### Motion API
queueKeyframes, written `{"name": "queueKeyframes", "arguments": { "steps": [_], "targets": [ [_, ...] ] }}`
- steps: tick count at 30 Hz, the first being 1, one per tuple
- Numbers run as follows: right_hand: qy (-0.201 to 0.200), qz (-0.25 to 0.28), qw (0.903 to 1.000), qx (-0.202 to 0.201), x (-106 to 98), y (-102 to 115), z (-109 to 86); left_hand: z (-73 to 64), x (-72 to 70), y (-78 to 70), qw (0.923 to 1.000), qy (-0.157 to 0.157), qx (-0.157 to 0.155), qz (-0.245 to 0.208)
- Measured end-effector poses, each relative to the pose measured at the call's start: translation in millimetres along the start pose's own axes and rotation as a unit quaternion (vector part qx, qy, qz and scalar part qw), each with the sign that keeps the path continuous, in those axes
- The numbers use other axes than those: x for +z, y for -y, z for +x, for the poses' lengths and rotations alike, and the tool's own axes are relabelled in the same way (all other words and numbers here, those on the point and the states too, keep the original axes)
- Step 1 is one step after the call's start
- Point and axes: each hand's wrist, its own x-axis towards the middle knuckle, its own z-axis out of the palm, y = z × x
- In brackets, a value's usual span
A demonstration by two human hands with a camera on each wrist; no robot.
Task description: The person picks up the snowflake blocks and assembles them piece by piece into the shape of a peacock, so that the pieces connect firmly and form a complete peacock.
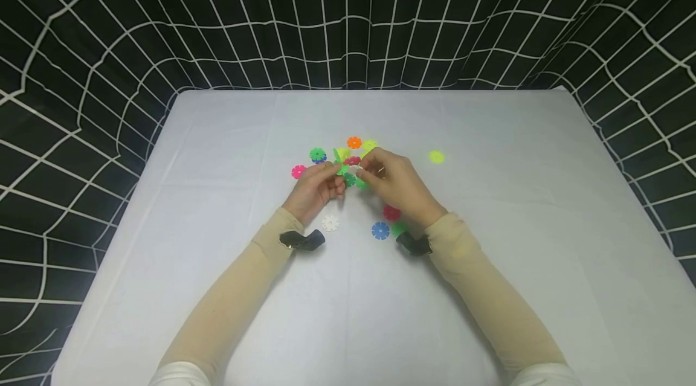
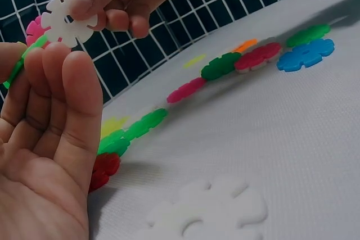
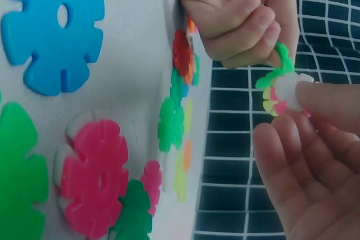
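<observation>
Above the white table, my left hand (image 1: pixel 315 191) pinches a green notched plastic disc (image 3: pixel 271 77) between thumb and finger. That disc belongs to a small cluster with a pink disc (image 2: pixel 35 28) and a yellow disc (image 3: pixel 269 105); exactly how they are joined is partly hidden. Facing it, my right hand (image 1: pixel 401 185) pinches a white notched disc (image 2: pixel 59 25) between thumb and fingers. In the left wrist view the white disc's edge meets the cluster; whether it is slotted in cannot be told. Beneath the hands lie more discs, including a dark green disc (image 1: pixel 350 180).
Loose discs lie around the hands: a white one (image 1: pixel 330 223), a blue one (image 1: pixel 380 231) and a red one (image 1: pixel 391 212) nearer, an orange one (image 1: pixel 354 142) farther back. One yellow disc (image 1: pixel 437 157) sits apart at right. A black gridded curtain (image 1: pixel 337 23) surrounds the table (image 1: pixel 516 162).
</observation>
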Motion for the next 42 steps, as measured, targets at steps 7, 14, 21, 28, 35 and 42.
{"name": "queueKeyframes", "arguments": {
  "steps": [7, 14, 21, 28, 35, 42],
  "targets": [
    [-0.01, -0.013, 0.9999, 0.002, 1.3, 0.9, -1.4, 0.0, -0.6, 1.0, 0.9998, 0.014, 0.006, 0.011],
    [-0.01, -0.025, 0.9996, -0.004, 4.1, 1.1, -3.2, 0.5, -0.1, 1.5, 0.9994, 0.016, 0.005, 0.032],
    [-0.028, -0.052, 0.9978, -0.03, 6.6, -0.4, -4.8, 1.8, 1.4, 1.0, 0.9984, 0.018, -0.011, 0.052],
    [-0.042, -0.088, 0.9938, -0.053, 7.0, -0.9, -5.3, 2.3, 0.0, 1.9, 0.9956, 0.038, -0.02, 0.083],
    [-0.028, -0.114, 0.9912, -0.061, 7.5, 1.2, -5.5, 1.1, -1.2, 1.7, 0.9925, 0.043, -0.026, 0.111],
    [-0.032, -0.116, 0.9897, -0.078, 7.6, -3.6, -4.7, -0.2, 0.8, 2.9, 0.9885, 0.046, -0.017, 0.143]
  ]
}}
